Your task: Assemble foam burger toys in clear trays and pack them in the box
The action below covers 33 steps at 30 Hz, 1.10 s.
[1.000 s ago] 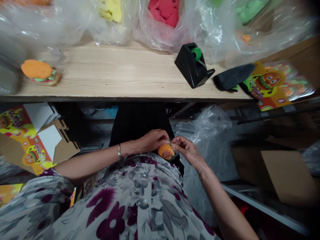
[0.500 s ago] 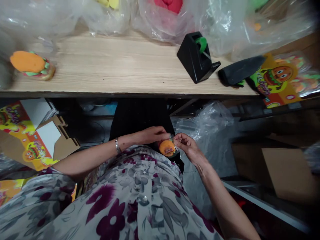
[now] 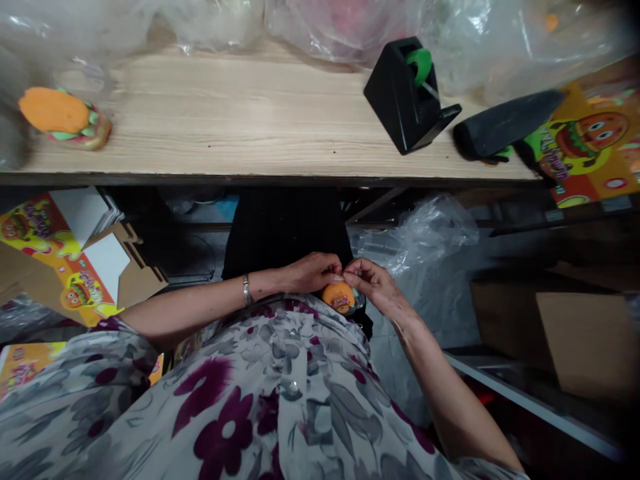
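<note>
Two hands meet close together in front of a floral blouse (image 3: 225,407); the left hand (image 3: 313,272), with one metal bangle (image 3: 246,290) on its wrist, and the right hand (image 3: 373,283) pinch the top of one small orange burger-shaped toy (image 3: 341,298), which sits against the blouse, well below the near edge of the counter; clear film (image 3: 358,301) shows at the toy's right side, and its small printed label is hard to read. The pale wooden counter (image 3: 250,120) runs across the view, its grain flat and fine; a second burger toy (image 3: 65,119) stands near the left end, with an orange top, green layers and a tan base. Right of centre stands one black tape dispenser (image 3: 407,97) holding a green roll (image 3: 420,65); beyond it, one dark wedge-shaped object (image 3: 507,123) is blurred and hard to make out, and it overlaps a printed burger card (image 3: 585,137) at the right corner, cut off by the frame. Several clear plastic bags (image 3: 340,33) crowd the far edge, cut off at the top, their contents blurred; below the near edge, printed cardboard packaging (image 3: 75,263) lies at left, and crumpled clear plastic (image 3: 415,240) lies at right.
</note>
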### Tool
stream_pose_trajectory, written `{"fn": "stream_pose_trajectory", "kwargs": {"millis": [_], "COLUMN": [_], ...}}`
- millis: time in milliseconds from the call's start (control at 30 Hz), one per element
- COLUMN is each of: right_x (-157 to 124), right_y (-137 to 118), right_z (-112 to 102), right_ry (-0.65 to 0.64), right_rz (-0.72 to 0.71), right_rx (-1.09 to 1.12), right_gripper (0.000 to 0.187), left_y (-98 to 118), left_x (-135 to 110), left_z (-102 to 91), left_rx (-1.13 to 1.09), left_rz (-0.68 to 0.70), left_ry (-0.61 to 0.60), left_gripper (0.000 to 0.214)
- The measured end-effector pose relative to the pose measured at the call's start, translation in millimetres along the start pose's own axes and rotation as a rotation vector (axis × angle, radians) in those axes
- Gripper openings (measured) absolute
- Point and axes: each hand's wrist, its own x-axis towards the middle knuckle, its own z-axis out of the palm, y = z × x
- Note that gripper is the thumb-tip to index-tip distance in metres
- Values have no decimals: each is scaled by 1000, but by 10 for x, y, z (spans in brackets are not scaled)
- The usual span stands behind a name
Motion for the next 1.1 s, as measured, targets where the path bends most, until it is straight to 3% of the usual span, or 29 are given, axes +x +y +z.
{"fn": "stream_pose_trajectory", "kwargs": {"millis": [233,533,800,967,1100], "right_x": [16,71,-34,-70,-64], "right_y": [-3,-16,-26,-63,-60], "right_z": [17,179,-66,-69,-69], "right_ry": [41,128,51,38,59], "right_rz": [53,14,100,83,91], "right_rx": [-26,-115,74,72,75], "right_gripper": [30,37,37,31,29], "left_y": [38,-51,-148,-190,-192], "left_x": [-12,-66,-35,5,46], "left_z": [-80,-46,-127,-166,-173], "left_rx": [15,-39,-146,-257,-224], "left_rz": [-46,-61,-48,-20,-12], "left_ry": [-62,-16,-56,-135,-139], "left_gripper": [18,17,29,30,28]}}
